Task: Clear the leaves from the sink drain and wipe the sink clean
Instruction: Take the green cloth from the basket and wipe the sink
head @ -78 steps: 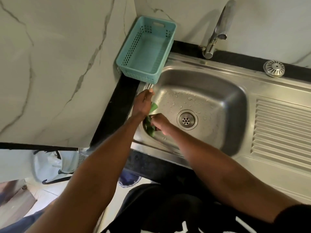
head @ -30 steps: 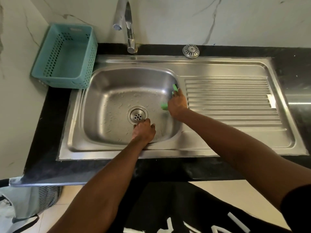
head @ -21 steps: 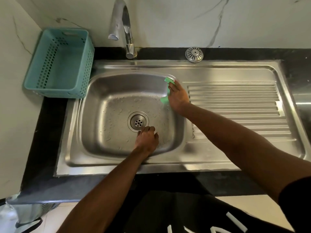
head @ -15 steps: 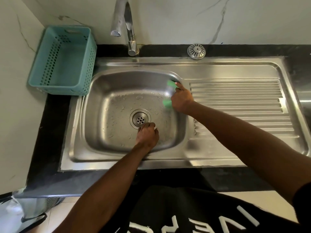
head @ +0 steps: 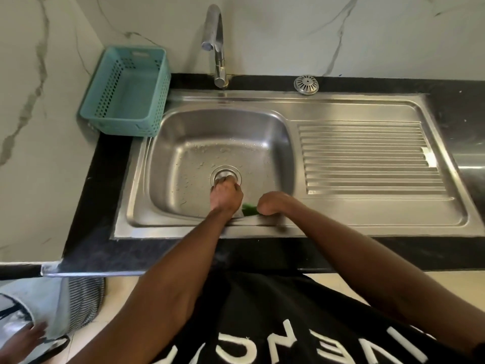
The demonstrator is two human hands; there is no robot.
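Note:
The steel sink basin [head: 183,158] carries scattered water drops, and no leaves show in it. My left hand [head: 226,197] is curled into a fist on the basin floor, its knuckles over the near rim of the drain [head: 225,175]. Whatever may be inside the fist is hidden. My right hand [head: 273,203] is against the near wall of the basin, fingers curled round a green sponge [head: 249,209]. Only a dark green corner of the sponge shows between the two hands.
A teal plastic basket [head: 126,93] stands on the black counter left of the sink. The tap [head: 216,43] rises behind the basin, with a round metal strainer cap [head: 306,84] to its right. The ribbed drainboard [head: 367,158] lies to the right. Another person's hand [head: 23,337] shows at the bottom left.
My right hand has carried the green sponge from the basin's far right corner down to its near wall. My left fist has shifted slightly up onto the drain's rim.

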